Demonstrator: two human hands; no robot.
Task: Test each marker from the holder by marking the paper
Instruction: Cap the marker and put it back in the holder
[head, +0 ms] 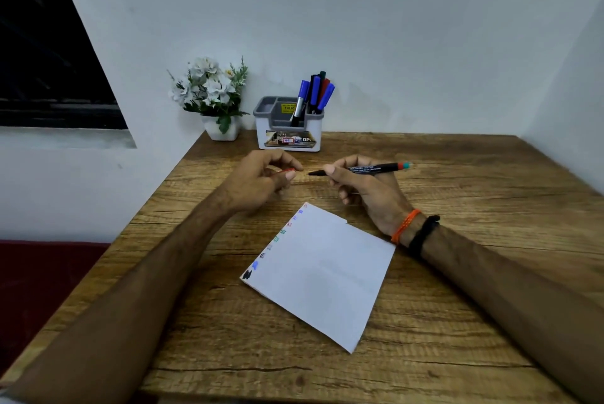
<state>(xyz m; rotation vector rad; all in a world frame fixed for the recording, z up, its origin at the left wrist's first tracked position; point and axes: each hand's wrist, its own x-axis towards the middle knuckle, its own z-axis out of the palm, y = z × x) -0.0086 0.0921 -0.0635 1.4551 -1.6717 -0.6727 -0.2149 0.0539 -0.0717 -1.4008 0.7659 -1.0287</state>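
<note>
My right hand (361, 188) grips an uncapped black marker (366, 169) with a red band and a teal end, its tip pointing left. My left hand (261, 178) pinches the marker's red cap (287, 170) a short way from that tip; most of the cap is hidden by my fingers. Both hands hover above the table, beyond the white paper (323, 276). Along the paper's left edge runs a column of small coloured marks. The white and grey holder (289, 129) stands at the back with several blue, red and dark markers (318, 91) upright in it.
A small white pot of white artificial flowers (212, 93) stands left of the holder, near the wooden table's (457, 322) back left corner. White walls close the back and right sides. A dark window is at far left.
</note>
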